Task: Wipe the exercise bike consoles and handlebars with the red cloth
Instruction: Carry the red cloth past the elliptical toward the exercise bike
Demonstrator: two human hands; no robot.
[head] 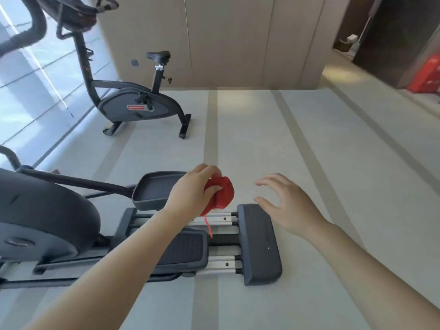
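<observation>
Plainly, the biggest thing under me is the elliptical trainer [47,222], its flywheel housing at lower left and its rails running across the floor [262,139] beneath both arms. The exercise bike [133,103] stands well apart, up and to the left. Its column rises toward the handlebars [78,10] at the top left edge, blurred there, so I cannot make out the console. My left hand [190,191] is on that side and is the nearer of the two to the bike. Its fingers [214,189] are curled round the red cloth [221,194], which is bunched into a wad. My right hand [283,206] hangs just to the right of the cloth, not touching it, fingers spread and holding nothing. A loose red thread [208,226] dangles below the wad. I judge no wiping is under way yet. The cloth has to travel up and left.
</observation>
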